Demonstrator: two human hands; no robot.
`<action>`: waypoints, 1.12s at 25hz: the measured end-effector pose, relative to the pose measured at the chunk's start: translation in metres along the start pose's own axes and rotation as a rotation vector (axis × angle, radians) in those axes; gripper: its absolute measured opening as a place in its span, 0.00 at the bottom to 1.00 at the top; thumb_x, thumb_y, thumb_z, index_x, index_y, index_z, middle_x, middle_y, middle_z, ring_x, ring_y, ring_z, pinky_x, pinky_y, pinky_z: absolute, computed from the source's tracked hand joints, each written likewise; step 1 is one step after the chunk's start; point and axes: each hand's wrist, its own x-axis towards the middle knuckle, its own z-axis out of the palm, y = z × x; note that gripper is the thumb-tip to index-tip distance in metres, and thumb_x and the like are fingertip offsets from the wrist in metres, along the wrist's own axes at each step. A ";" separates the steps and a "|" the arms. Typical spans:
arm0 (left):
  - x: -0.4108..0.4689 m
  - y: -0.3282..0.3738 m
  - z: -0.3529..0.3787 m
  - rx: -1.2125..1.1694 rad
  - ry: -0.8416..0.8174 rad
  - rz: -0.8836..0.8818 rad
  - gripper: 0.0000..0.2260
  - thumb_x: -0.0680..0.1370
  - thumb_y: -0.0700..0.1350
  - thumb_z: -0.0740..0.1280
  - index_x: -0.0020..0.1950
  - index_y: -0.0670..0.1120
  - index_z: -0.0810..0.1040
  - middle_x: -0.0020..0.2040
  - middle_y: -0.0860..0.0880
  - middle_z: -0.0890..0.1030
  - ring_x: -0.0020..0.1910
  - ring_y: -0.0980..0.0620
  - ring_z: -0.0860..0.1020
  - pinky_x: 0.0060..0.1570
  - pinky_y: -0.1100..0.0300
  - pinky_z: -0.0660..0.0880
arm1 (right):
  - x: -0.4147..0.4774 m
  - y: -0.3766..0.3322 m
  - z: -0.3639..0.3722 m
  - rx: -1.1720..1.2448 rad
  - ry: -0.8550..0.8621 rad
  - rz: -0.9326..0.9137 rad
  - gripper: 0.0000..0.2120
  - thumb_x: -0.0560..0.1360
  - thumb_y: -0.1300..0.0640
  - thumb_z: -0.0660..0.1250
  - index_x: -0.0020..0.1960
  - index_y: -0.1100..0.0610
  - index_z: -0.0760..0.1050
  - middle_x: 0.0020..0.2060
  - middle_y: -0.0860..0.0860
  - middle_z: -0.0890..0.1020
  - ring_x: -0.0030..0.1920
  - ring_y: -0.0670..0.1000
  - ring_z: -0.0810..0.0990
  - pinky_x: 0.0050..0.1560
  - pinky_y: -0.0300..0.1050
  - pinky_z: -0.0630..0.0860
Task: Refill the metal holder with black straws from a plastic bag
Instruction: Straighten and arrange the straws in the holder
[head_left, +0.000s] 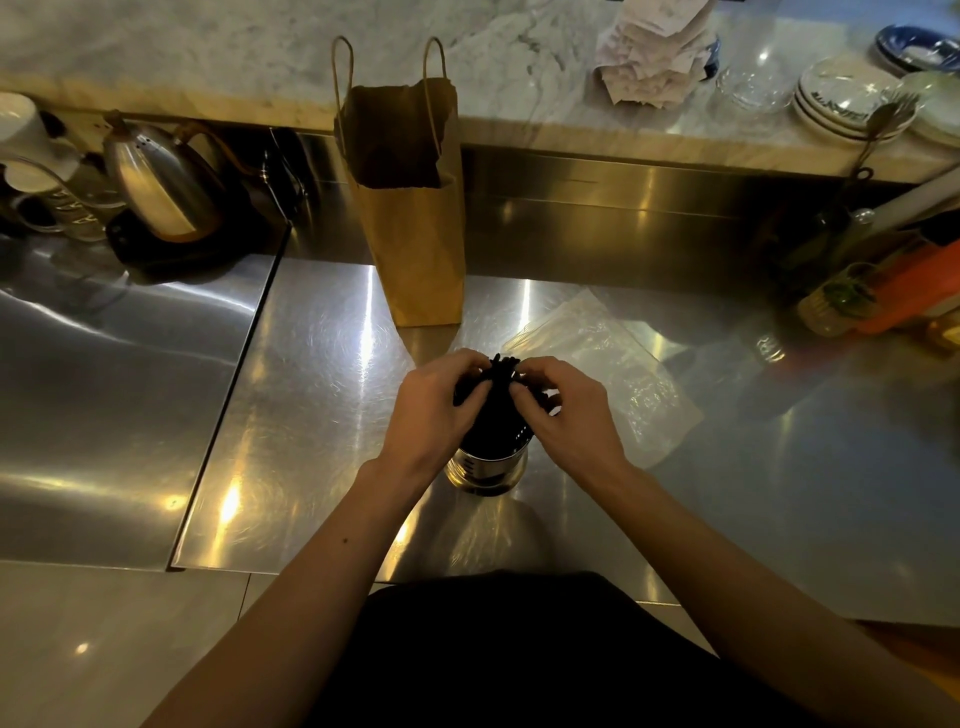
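Stainless steel runs across the whole work surface (311, 364), with a marble ledge along the top of the frame. At centre you have the metal holder (485, 470) standing upright, and the black straws (500, 395) already sit in it, their tips fanning out just above your knuckles. Your left hand (436, 410) cups the bundle from the left, and your right hand (563, 410) closes on it from the right. Both have their fingers curled onto the straw tops, so each grip is clamped on the straws rather than hanging loose.

Right of centre, just beyond your right hand, the plastic bag (608, 358) lies flat and looks empty, though its sheen makes that hard to confirm. A brown paper bag (415, 208) stands upright behind the holder, and a kettle (161, 182) sits at the upper left.

By my reading, the refill is nearly done: the straws are out of the bag and in the holder. What seems left is settling and evening the bundle, then letting go and clearing the bag.
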 end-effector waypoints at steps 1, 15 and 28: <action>0.000 -0.001 0.001 0.001 0.004 0.014 0.10 0.77 0.40 0.69 0.57 0.46 0.82 0.51 0.48 0.84 0.50 0.53 0.80 0.51 0.73 0.70 | 0.001 0.000 -0.001 -0.012 0.003 -0.004 0.06 0.78 0.56 0.67 0.54 0.54 0.79 0.47 0.47 0.83 0.47 0.44 0.79 0.48 0.36 0.78; 0.001 0.000 0.005 -0.014 -0.005 0.027 0.08 0.77 0.40 0.69 0.56 0.45 0.83 0.51 0.47 0.85 0.51 0.50 0.82 0.54 0.60 0.77 | 0.007 -0.002 -0.002 -0.053 0.000 -0.041 0.05 0.77 0.60 0.68 0.51 0.56 0.81 0.46 0.48 0.80 0.44 0.40 0.77 0.46 0.26 0.74; -0.003 -0.005 0.001 -0.022 0.063 0.008 0.08 0.76 0.38 0.71 0.54 0.43 0.84 0.47 0.46 0.86 0.48 0.49 0.84 0.51 0.68 0.75 | 0.004 0.003 -0.002 -0.084 0.067 -0.052 0.08 0.77 0.58 0.69 0.56 0.55 0.83 0.48 0.49 0.85 0.46 0.46 0.82 0.48 0.43 0.81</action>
